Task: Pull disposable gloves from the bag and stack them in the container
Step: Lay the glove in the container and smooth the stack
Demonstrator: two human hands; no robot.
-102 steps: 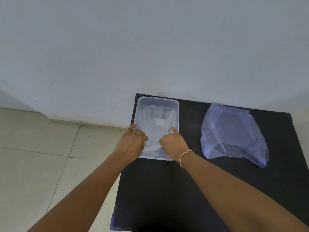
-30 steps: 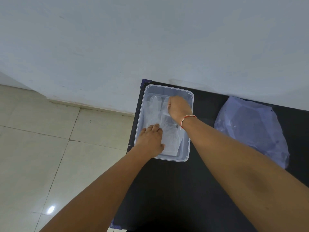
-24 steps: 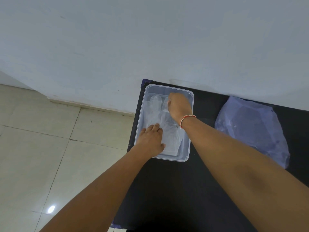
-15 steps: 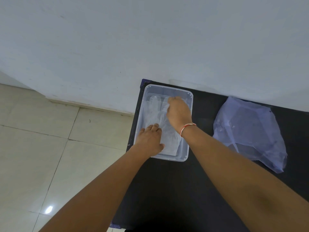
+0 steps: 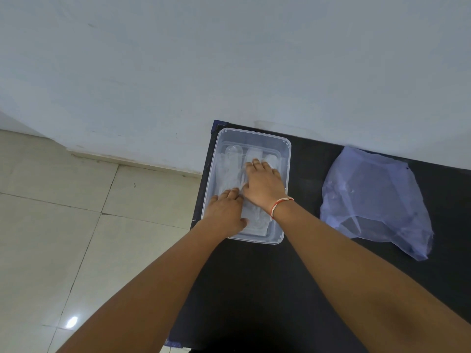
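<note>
A clear plastic container [image 5: 286, 159] sits at the far left corner of the black table [image 5: 267, 289]. Thin clear disposable gloves [image 5: 230, 171] lie flat inside it, fingers pointing to the wall. My left hand [image 5: 225, 215] rests palm down on the cuff end near the container's front. My right hand [image 5: 263, 186], with a red and white thread at the wrist, lies flat on the gloves in the middle, fingers spread. A crumpled translucent bluish bag [image 5: 372, 197] lies to the right of the container.
A pale wall [image 5: 229, 59] rises right behind the table. Tiled floor [image 5: 63, 225] drops away left of the table's left edge. Bare black tabletop stretches in front of the container and bag.
My right hand has slid back from the far end of the container toward the middle, flattening on the gloves. My left hand stays at the front end. The bag has not moved.
</note>
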